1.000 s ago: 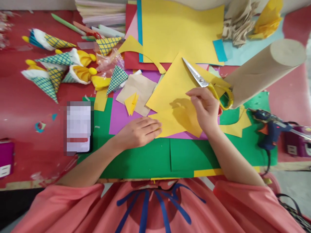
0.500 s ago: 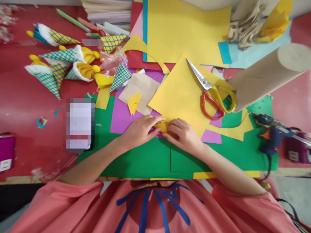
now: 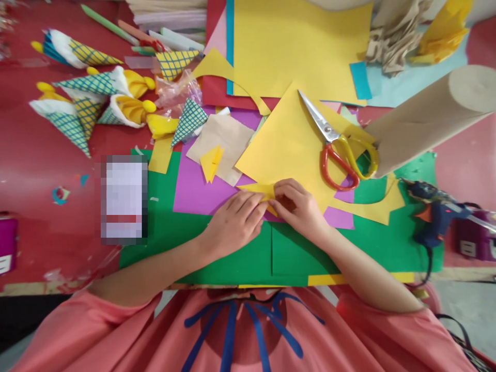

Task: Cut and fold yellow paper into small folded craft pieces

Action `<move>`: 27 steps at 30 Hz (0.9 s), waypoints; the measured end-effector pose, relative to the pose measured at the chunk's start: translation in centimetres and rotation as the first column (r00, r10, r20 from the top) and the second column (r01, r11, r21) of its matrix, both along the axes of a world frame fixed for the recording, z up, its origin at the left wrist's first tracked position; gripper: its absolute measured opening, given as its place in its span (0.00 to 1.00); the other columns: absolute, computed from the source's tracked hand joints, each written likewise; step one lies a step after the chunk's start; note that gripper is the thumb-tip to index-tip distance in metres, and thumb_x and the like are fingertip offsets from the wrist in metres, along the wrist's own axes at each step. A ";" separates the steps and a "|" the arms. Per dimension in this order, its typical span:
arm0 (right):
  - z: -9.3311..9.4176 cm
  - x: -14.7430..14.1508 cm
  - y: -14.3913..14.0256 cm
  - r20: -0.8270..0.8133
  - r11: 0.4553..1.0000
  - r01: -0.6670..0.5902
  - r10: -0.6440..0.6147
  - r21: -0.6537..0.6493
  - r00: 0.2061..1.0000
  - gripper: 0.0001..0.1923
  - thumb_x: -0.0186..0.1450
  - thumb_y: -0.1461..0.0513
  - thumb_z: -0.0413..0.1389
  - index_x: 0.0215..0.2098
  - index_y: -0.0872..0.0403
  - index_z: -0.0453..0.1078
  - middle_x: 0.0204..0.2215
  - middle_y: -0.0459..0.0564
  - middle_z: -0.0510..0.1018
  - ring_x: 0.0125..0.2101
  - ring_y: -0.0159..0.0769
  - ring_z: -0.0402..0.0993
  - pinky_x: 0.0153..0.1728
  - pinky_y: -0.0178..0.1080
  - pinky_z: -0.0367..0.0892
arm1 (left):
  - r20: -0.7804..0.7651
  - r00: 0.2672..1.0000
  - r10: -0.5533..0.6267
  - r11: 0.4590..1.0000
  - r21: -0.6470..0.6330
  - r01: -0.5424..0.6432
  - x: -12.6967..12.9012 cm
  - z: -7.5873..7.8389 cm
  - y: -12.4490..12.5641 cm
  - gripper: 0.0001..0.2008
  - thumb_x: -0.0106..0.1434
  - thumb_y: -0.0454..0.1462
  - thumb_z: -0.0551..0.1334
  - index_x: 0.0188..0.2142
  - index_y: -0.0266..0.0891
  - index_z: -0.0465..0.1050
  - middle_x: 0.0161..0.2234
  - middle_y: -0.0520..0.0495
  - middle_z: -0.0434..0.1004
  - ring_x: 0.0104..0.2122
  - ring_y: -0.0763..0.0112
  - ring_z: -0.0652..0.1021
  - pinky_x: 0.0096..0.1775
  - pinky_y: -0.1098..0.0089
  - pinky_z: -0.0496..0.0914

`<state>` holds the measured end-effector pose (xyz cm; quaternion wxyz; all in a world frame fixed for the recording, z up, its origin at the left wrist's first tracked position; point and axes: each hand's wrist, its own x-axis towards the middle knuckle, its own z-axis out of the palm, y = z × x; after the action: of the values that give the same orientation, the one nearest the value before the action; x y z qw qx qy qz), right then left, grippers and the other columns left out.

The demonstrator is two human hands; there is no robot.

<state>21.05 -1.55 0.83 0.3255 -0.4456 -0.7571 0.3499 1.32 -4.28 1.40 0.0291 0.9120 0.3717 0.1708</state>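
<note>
Head view: yellow paper piece [image 3: 262,191] pinched between left hand [image 3: 232,226] and right hand [image 3: 300,207].

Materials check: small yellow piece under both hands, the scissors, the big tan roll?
Small yellow piece: looks like matte craft paper, thin and sharply creased under the left hand and right hand. Scissors: shiny metal blades, glossy red and yellow handles, likely plastic. Tan roll: dull brown paper or card; cannot tell which.
</note>
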 end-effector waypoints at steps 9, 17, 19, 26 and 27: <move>0.0 0.9 0.4 0.217 0.977 -0.061 0.016 0.203 0.976 0.09 0.67 0.64 0.53 0.43 0.55 0.73 0.38 0.56 0.75 0.39 0.39 0.72 0.39 0.42 0.72 | -0.087 0.996 -0.005 0.999 -0.037 0.002 0.0 -0.2 -0.1 0.21 0.62 0.32 0.56 0.54 0.25 0.67 0.53 0.32 0.71 0.54 0.52 0.72 0.55 0.57 0.69; 0.3 1.3 0.7 0.420 0.947 -0.148 0.015 0.286 0.908 0.13 0.67 0.63 0.52 0.45 0.55 0.77 0.41 0.58 0.76 0.40 0.43 0.70 0.39 0.44 0.72 | -0.170 0.985 0.014 0.994 -0.103 -0.032 0.3 -0.1 -0.4 0.22 0.66 0.36 0.53 0.57 0.26 0.65 0.56 0.33 0.69 0.56 0.52 0.70 0.58 0.55 0.65; 0.5 1.3 0.6 0.454 0.945 -0.169 0.024 0.282 0.891 0.14 0.67 0.63 0.52 0.46 0.55 0.76 0.42 0.58 0.76 0.41 0.43 0.70 0.40 0.45 0.71 | -0.182 0.983 0.018 0.994 -0.101 -0.037 0.3 -0.2 -0.4 0.22 0.67 0.37 0.53 0.58 0.26 0.65 0.57 0.33 0.69 0.57 0.52 0.69 0.58 0.55 0.64; 0.6 1.3 0.7 0.504 0.940 -0.199 0.033 0.279 0.863 0.15 0.68 0.63 0.51 0.48 0.55 0.75 0.42 0.58 0.76 0.40 0.43 0.69 0.39 0.44 0.71 | -0.210 0.977 0.021 0.994 -0.098 -0.043 0.2 -0.3 -0.4 0.24 0.67 0.37 0.52 0.60 0.27 0.62 0.57 0.33 0.68 0.58 0.52 0.68 0.59 0.55 0.63; 0.6 1.3 0.7 0.503 0.939 -0.201 0.035 0.280 0.864 0.15 0.68 0.63 0.51 0.48 0.56 0.75 0.42 0.58 0.76 0.40 0.43 0.69 0.39 0.44 0.71 | -0.211 0.977 0.019 0.994 -0.100 -0.041 0.2 -0.3 -0.4 0.24 0.67 0.37 0.52 0.60 0.27 0.62 0.58 0.33 0.67 0.58 0.52 0.68 0.59 0.55 0.62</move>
<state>22.34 -0.84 1.40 0.1688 -0.4124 -0.8876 0.1163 1.54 -4.65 1.09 0.0346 0.9165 0.3949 0.0543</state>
